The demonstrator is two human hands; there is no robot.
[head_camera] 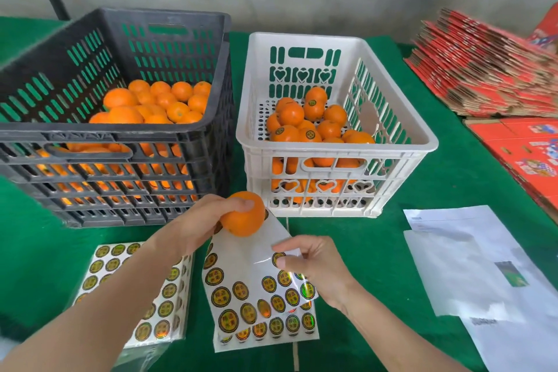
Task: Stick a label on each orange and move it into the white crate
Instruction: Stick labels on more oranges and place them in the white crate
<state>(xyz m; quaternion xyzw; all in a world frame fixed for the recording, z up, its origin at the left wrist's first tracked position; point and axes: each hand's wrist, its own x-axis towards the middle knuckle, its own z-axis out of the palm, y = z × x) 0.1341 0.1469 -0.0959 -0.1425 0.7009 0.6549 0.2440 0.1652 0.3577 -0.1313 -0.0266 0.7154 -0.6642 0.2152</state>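
Observation:
My left hand (208, 222) grips an orange (246, 216) just in front of the white crate (332, 142), which holds several labelled oranges (305, 122). Below the held orange lies a label sheet (259, 290) of round gold stickers, its upper part bare and curling up. My right hand (314, 263) pinches a round label (277, 258) at that sheet's right side. The black crate (120, 130) on the left is full of unlabelled oranges (157, 103).
A wrapped stack of label sheets (136, 293) lies under my left forearm. White papers (489, 275) lie at the right. Flattened red cartons (495, 75) are piled at the far right on the green table cover (453, 184). A grey wall stands behind.

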